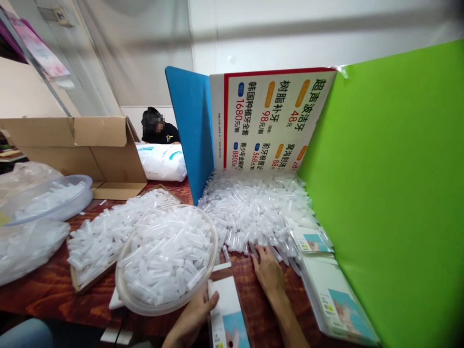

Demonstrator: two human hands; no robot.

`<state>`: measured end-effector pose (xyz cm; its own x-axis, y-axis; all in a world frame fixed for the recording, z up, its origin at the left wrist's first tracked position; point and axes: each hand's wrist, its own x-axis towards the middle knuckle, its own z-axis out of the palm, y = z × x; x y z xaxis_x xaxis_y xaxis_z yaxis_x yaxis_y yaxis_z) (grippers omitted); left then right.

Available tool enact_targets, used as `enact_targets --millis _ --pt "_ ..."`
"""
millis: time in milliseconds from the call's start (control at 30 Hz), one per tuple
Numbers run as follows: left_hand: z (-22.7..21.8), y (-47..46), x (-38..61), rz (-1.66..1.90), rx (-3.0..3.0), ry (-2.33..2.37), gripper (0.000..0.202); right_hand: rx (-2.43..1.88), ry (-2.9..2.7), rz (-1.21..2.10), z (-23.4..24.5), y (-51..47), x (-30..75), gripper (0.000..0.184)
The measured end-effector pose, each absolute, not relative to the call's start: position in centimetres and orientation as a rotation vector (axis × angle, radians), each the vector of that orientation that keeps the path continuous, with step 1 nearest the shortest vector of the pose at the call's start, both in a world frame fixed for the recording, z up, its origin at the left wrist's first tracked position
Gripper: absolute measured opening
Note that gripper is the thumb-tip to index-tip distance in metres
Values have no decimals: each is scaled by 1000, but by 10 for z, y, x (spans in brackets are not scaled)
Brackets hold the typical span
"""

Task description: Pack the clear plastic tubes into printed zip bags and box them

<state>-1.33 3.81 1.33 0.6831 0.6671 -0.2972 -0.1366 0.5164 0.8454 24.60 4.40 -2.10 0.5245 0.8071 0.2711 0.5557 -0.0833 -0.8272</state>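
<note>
My left hand [197, 311] grips a white printed packet [225, 295] with a blue picture on it by its left edge, the thumb lying on top. The packet is upright to me at the table's front edge. To the right, my right hand [268, 273] reaches to the front edge of a heap of translucent white plastic tubes [250, 208]. Its fingers are stretched out and slightly apart, touching the nearest tubes; the fingertips are partly hidden among them. Beside my left hand stands a round tub [121, 290] heaped with similar white plastic pieces.
More packets [321, 285] lie stacked at right beside a green panel [395, 193]. A blue panel [190, 130] and printed board [271, 121] enclose the heap. At left are a filled tray [81, 287], a basin [81, 203] and a cardboard box [105, 159]. A person [159, 128] sits behind.
</note>
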Motion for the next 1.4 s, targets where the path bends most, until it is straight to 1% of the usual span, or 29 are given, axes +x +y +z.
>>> enact_targets --millis 67,100,133,233,333,467,567,733,800,967,1033,1100,1167,1267,1367,1400 --pt "15 36 -12 571 859 613 79 -1774 -1133 308 -29 44 249 23" --pt "14 35 -11 594 844 608 80 -1769 -1130 311 -30 43 249 24" --pt "13 35 -12 601 834 605 79 -1757 -1128 320 -30 41 249 26" --pt "8 35 -15 592 833 610 66 -1676 -1153 396 -22 31 247 33" --pt "4 35 -19 558 850 600 58 -1513 -1176 635 -9 16 240 38" --pt "-1 36 -25 500 883 614 62 -1268 -1025 1039 -3 1 222 36" --pt "-1 37 -28 466 908 631 64 -1245 -952 1195 -3 -2 205 40" --pt "2 35 -35 444 991 654 64 -1135 -1252 1340 5 5 181 42" --pt "2 32 -40 455 977 666 62 -1129 -1334 1305 8 9 176 40" --pt "1 16 -57 522 975 688 55 -1276 -1254 950 2 10 182 39" --pt "-1 9 -65 547 953 668 56 -1297 -1282 860 5 9 187 37" --pt "-5 2 -71 564 920 621 61 -1295 -1360 772 19 13 187 32" --pt "-8 -4 -74 549 901 576 64 -1271 -1498 713 42 26 179 24" --pt "-11 -9 -73 518 898 553 61 -1264 -1938 669 77 59 155 15" --pt "-10 -10 -70 540 898 569 62 -1280 -2324 705 92 92 125 3" --pt "-10 -10 -69 556 903 569 63 -1286 -2375 725 93 100 117 9"
